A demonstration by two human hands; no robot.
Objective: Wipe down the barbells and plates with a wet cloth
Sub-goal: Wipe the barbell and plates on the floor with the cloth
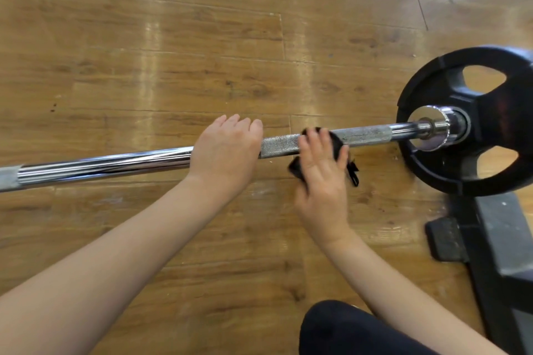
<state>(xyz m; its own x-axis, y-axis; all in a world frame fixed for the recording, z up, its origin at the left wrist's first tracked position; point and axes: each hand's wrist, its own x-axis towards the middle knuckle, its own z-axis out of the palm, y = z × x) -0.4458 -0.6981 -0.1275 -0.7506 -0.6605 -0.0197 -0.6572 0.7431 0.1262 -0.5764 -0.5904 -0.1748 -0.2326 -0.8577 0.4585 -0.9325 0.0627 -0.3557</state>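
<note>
While our left hand (pixel 226 150) curls over the rigid, heavy bar (pixel 103 164), our right hand (pixel 323 170) presses the soft cloth (pixel 336 141) around its grippy knurling alongside.

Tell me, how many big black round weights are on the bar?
1: the black plate sits on the right end of the barbell. The bar's left end runs out of view, so more may be hidden there.

The long steel barbell bar (pixel 101 166) is shiny chrome, with a grey cross-hatched grip part. The round rubber weight plate (pixel 473 121) and the crumpled cloth (pixel 336 141) are black. The plank floor (pixel 173 52) is brown wood-grain.
</note>
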